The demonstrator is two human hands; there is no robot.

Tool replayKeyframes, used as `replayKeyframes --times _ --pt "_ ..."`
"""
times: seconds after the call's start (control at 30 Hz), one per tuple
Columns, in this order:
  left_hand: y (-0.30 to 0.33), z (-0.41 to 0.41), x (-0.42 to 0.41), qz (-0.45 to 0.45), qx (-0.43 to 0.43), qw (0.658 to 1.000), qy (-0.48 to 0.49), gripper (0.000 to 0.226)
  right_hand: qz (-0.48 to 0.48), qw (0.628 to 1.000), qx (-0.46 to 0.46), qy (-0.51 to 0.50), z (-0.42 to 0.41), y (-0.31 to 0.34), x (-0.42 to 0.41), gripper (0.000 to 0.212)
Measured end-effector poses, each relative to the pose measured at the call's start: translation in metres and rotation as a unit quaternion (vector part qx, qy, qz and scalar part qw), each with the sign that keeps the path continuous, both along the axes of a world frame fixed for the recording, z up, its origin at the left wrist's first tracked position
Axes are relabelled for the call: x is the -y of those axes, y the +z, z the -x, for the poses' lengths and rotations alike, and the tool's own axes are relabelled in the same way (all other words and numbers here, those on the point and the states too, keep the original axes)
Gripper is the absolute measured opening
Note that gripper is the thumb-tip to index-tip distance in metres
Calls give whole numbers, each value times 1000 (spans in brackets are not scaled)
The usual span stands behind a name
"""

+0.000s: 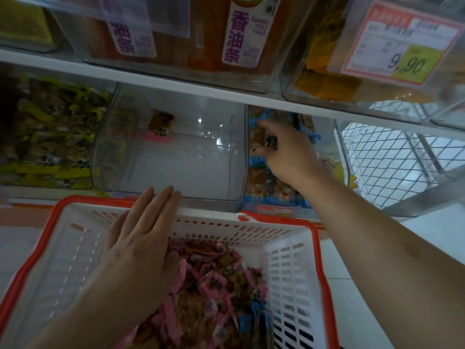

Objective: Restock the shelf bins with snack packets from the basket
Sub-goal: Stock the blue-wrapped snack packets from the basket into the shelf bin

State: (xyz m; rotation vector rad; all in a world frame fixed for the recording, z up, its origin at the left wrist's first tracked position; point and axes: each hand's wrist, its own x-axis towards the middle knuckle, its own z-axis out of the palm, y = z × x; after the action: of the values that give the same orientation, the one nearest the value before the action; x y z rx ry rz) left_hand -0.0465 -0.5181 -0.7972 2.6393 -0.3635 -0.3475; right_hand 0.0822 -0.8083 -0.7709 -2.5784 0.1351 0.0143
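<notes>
Basket [297, 253] holds pink packets [214, 285]; left hand [141, 238] flat, right hand [289, 149] pinching blue packets [259, 157] in their bin [251, 202].

Dim greenish light; glare specks on clear bin [176, 152]; edges warped, perhaps motion-blurred.

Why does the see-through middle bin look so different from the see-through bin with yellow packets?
The clear plastic middle bin is nearly empty, holding one pink-edged packet; the clear bin on the left is piled with yellow-edged packets. Both sit side by side on the same shelf.
</notes>
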Motion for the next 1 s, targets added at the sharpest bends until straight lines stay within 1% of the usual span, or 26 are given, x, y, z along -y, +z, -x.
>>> replayKeyframes --times 0.13,0.27,0.3,0.37,0.47,0.57,0.7,0.73,0.77,0.83,0.87,0.9,0.93,0.97,1.0 --pt "-2 1 -1 -6 3 1000 -3 91 74 997 31 -8 1 -12 -3 59" --pt "-6 1 -1 -15 10 1000 -6 91 165 986 34 -19 2 -18 -4 59" --pt "-6 2 -1 -15 12 1000 -6 91 173 984 28 -19 2 -18 -4 59" --pt "-6 1 0 -9 15 1000 -3 92 156 987 13 -28 2 -16 -3 59" --pt "-5 0 -2 8 19 1000 -2 90 66 997 17 -44 8 -11 2 58" --pt "1 -2 -4 42 36 998 20 90 -15 995 72 -69 26 -1 5 50" --pt "22 -2 -17 78 70 992 66 75 -28 977 178 -112 82 22 -5 32" --pt "28 -1 -23 72 69 992 81 72 -38 976 187 -104 101 26 -11 29" --pt "32 0 -30 54 65 992 98 70 -50 979 178 -85 121 27 -18 27" --pt "40 6 -44 6 59 989 138 74 -44 993 105 -34 160 22 -37 24" --pt "42 10 -51 -15 44 985 164 78 -14 999 35 -9 174 17 -47 21" --pt "41 14 -59 -32 19 981 190 82 33 998 -60 16 186 9 -56 18" --pt "39 18 -66 -42 -16 976 212 87 74 983 -164 39 197 -3 -62 14" --pt "36 21 -72 -47 -56 971 228 93 96 960 -256 59 208 -21 -65 10" --pt "33 24 -77 -47 -93 966 235 99 101 939 -319 78 219 -41 -66 9"
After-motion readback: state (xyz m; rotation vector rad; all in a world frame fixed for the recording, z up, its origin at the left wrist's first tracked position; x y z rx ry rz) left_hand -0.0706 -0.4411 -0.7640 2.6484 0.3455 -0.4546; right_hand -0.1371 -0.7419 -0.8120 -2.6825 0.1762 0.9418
